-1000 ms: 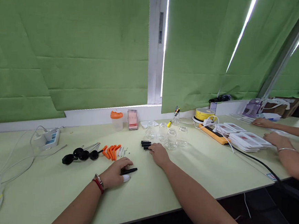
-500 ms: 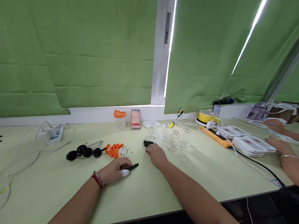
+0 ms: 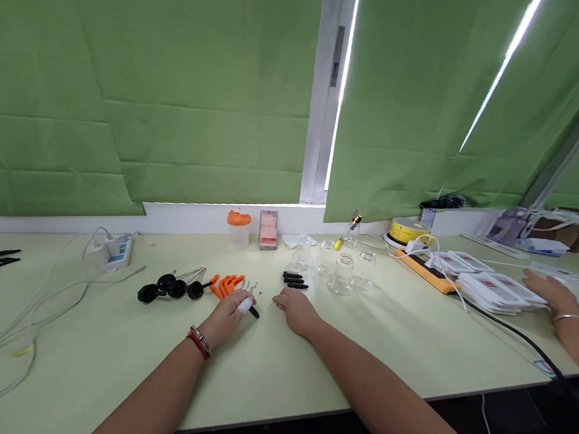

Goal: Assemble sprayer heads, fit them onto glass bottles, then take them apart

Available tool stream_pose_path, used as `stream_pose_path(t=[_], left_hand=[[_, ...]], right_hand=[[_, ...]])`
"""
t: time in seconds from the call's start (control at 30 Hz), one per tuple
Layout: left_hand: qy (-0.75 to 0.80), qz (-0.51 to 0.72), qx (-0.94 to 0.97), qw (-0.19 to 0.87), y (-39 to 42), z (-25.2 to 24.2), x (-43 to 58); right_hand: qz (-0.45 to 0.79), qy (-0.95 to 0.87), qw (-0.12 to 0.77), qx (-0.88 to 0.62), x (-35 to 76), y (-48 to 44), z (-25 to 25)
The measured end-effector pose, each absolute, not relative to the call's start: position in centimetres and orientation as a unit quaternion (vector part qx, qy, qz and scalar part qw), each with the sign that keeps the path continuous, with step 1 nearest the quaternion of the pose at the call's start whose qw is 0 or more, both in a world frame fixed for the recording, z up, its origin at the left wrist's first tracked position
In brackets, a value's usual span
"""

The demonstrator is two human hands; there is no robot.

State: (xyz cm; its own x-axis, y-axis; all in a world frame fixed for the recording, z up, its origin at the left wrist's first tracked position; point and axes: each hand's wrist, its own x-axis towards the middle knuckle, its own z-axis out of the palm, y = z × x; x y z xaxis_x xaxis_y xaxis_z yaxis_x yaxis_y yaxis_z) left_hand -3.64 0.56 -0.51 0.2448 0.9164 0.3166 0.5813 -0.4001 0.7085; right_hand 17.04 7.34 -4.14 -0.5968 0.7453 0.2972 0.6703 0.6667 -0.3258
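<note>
My left hand (image 3: 232, 311), with a white wrap on one digit, is closed on a black stick-like piece (image 3: 253, 312) whose end sticks out to the right. Just above it lie orange angled pieces (image 3: 227, 284) and small metal pins (image 3: 245, 285). My right hand (image 3: 298, 310) rests low over the table with its fingers bent; whether anything is under the fingertips is too small to tell. Several short black pieces (image 3: 295, 280) lie side by side right behind it. Black round scoop-like parts (image 3: 177, 289) with metal rods sit to the left.
Clear glass jars (image 3: 341, 274) stand behind my right hand. An orange-lidded cup (image 3: 238, 230) is by the wall. White cables and a power strip (image 3: 120, 254) lie left. At right are stacked white packs (image 3: 499, 292) and another person's hand (image 3: 549, 292).
My right hand has drawn back from the black pieces, which now show more fully. My left hand has turned and moved up by the metal pins, covering more of its black piece. The view has shifted slightly.
</note>
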Motion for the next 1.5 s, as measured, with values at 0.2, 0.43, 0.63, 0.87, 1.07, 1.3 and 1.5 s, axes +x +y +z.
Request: stream_pose_path(t=[0.2,0.43,0.63,0.87,1.07,1.3,1.5], left_hand=[[0.488,0.368,0.763,0.208,0.5,-0.4,-3.5],[0.473,0.372,0.765,0.23,0.1,-0.3,-2.9],[0.468,0.38,0.747,0.28,0.2,-1.4,-2.2],[0.46,0.393,0.733,0.311,0.3,-1.8,-2.1],[0.454,0.401,0.72,0.338,0.4,-1.8,-1.8],[0.442,0.401,0.716,0.362,0.6,-2.2,-1.4],[0.438,0.391,0.731,0.348,0.3,-2.0,-0.5]], right_hand=[[0.108,-0.888,0.219,-0.389,16.8,7.0,-4.0],[0.155,-0.869,0.266,-0.387,16.8,6.7,-4.0],[0.227,-0.826,0.319,-0.405,18.0,6.4,-3.7],[0.344,-0.778,0.344,-0.397,19.1,6.1,-3.5],[0.397,-0.76,0.355,-0.373,19.1,5.8,-3.5],[0.428,-0.749,0.364,-0.352,19.1,5.9,-4.0],[0.439,-0.744,0.368,-0.344,19.0,5.5,-3.6]])
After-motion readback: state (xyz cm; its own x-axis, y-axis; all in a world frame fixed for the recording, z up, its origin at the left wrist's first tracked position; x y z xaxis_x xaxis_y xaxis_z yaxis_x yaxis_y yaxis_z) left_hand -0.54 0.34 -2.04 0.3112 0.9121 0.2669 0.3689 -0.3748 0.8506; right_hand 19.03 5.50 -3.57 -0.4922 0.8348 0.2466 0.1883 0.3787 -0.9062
